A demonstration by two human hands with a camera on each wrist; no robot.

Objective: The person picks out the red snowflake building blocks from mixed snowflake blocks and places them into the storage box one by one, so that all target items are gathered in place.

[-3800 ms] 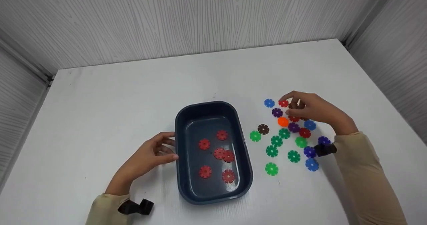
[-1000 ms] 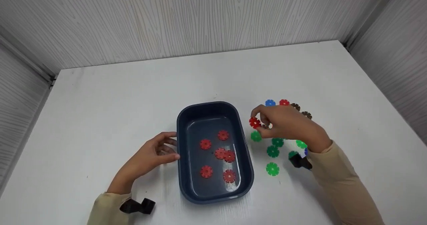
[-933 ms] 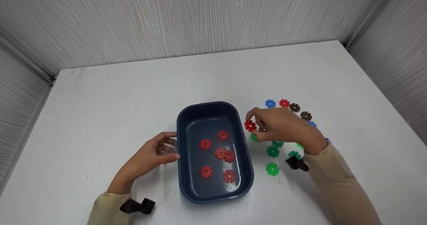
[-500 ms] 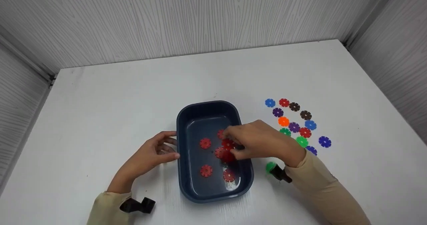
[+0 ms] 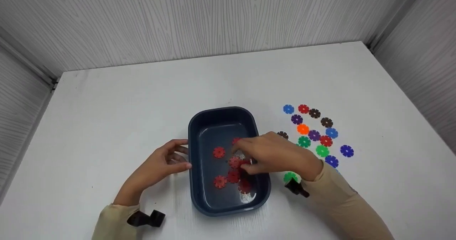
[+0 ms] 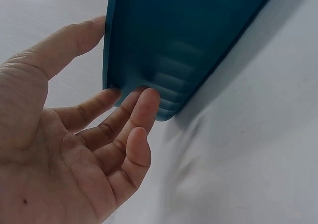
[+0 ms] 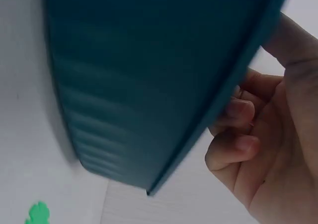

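Note:
In the head view, a dark blue plastic tray holds several red notched discs, one of them a red disc near the middle. My left hand is at the tray's left side; its thumb and fingertips touch the rim and outer wall, not curled round it. Over the tray's right rim reaches my right hand, with a gap between thumb and forefinger and no disc seen between them. It partly covers another red disc. The right wrist view has the tray wall hiding the fingertips.
Right of the tray lie several loose notched discs, among them a red disc, an orange disc, a green disc and a purple disc. My right forearm covers part of this group. A panelled wall stands behind the white table.
My right hand has carried a red disc from the loose group leftward over the tray and let it go. One more red disc lies inside. My left hand has stayed put.

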